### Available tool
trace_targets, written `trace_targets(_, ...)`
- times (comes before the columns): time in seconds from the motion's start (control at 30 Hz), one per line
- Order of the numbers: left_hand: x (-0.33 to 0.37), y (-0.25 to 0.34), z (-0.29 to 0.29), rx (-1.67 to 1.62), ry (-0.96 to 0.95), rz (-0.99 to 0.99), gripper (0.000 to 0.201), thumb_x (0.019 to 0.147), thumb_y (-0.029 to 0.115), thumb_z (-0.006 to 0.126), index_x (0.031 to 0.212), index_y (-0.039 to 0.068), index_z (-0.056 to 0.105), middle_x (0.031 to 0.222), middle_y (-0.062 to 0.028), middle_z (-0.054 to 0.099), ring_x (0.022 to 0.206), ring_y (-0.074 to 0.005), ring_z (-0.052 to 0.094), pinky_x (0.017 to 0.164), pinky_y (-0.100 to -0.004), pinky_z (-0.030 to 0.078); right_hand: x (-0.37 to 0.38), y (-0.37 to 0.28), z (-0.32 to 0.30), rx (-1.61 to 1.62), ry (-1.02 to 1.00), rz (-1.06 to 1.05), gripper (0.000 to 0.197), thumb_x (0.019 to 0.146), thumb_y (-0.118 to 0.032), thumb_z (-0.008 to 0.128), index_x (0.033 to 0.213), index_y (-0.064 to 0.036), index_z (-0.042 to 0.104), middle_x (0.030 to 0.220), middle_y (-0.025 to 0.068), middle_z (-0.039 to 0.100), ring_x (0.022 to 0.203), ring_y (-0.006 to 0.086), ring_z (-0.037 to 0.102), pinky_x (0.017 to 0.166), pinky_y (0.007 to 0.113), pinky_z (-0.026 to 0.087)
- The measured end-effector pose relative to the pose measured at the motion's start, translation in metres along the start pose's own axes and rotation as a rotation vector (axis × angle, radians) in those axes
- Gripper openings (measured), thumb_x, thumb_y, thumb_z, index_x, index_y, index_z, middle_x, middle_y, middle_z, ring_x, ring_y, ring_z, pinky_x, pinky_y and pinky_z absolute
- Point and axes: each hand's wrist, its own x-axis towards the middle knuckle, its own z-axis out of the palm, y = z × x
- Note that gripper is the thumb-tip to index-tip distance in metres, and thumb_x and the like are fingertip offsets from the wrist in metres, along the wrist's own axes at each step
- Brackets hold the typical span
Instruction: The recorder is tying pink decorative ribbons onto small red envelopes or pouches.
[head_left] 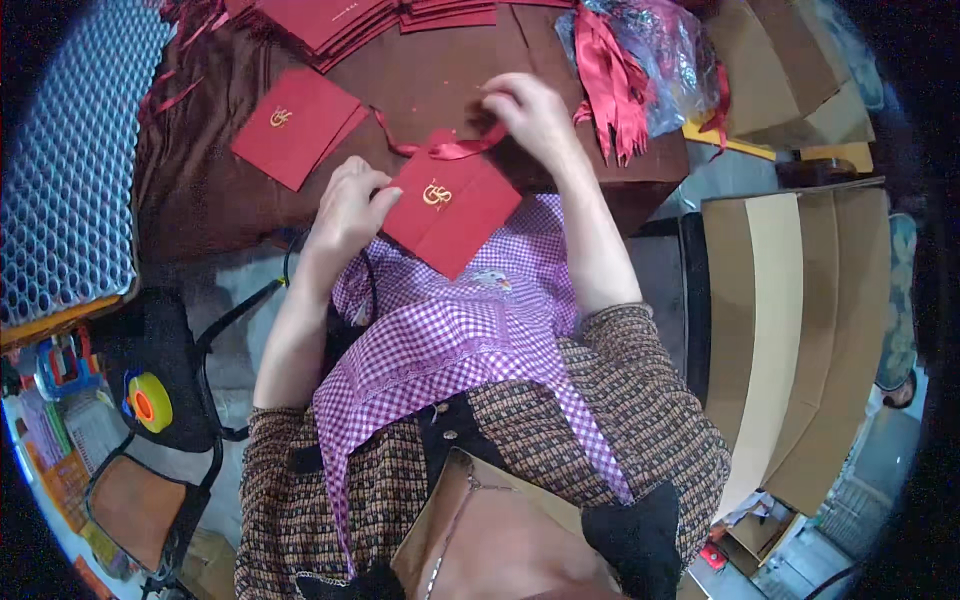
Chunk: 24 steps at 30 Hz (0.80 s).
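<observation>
A square red card with a gold emblem lies tilted at the table's near edge, partly over my lap. My left hand grips its left corner between thumb and fingers. Across the card's top corner runs a shiny red ribbon; its left end curls loosely on the table. The right end rises to my right hand, whose fingers pinch it, their tips partly hidden. To the left rests a similar red card, with another one beneath it.
Stacked red cards occupy the table's far side. A bundle of red ribbons lies by clear plastic wrap at the right. The table wears a brown cloth. Cardboard boxes stand rightward; yellow tape rests on a black chair at left.
</observation>
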Motion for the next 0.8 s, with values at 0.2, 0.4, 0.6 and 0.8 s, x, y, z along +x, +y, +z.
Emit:
trace_targets(0.2,-0.009,-0.002,-0.004,-0.026,-0.089,-0.025,0.025,0.079,0.011,0.061,0.102,-0.001,0.063,0.085,-0.0154,0.058,0.087,-0.0317,0.057,0.077,-0.0377,0.045,-0.002,0.019,-0.02,-0.496,-0.036,0.422,0.039,0.081,-0.037,0.062,0.086,0.0016,0.065,0.082,0.024,0.064,0.081,0.0387,0.063,0.073,0.046,0.049)
trace_targets(0.4,-0.006,0.0,-0.013,-0.151,-0.218,-0.167,0.03,0.082,0.006,0.055,0.111,-0.002,0.06,0.107,-0.0161,0.063,0.102,-0.0268,0.059,0.088,-0.0312,0.044,0.006,0.032,0.006,-0.498,-0.017,0.285,0.028,0.081,-0.029,0.063,0.084,-0.0008,0.064,0.085,0.0222,0.064,0.083,0.0388,0.062,0.074,0.045,0.049)
trace_targets(0.6,0.009,-0.005,-0.009,-0.465,-0.027,-0.349,0.025,0.08,0.007,0.054,0.101,-0.003,0.064,0.093,-0.0198,0.066,0.088,-0.0267,0.065,0.08,-0.0321,0.048,0.02,-0.001,-0.021,0.719,0.263,0.271,0.008,0.086,-0.008,0.058,0.089,-0.0015,0.06,0.085,0.0122,0.065,0.078,0.0233,0.063,0.073,0.035,0.051)
trace_targets(0.8,0.029,-0.011,0.02,-0.306,0.15,-0.32,0.028,0.081,0.006,0.055,0.105,-0.006,0.062,0.089,-0.0097,0.067,0.083,-0.0121,0.06,0.076,-0.0254,0.047,0.006,-0.038,-0.02,1.042,0.156,0.194,0.012,0.085,0.002,0.055,0.097,-0.0009,0.058,0.087,0.0102,0.061,0.079,0.0184,0.06,0.077,0.034,0.051)
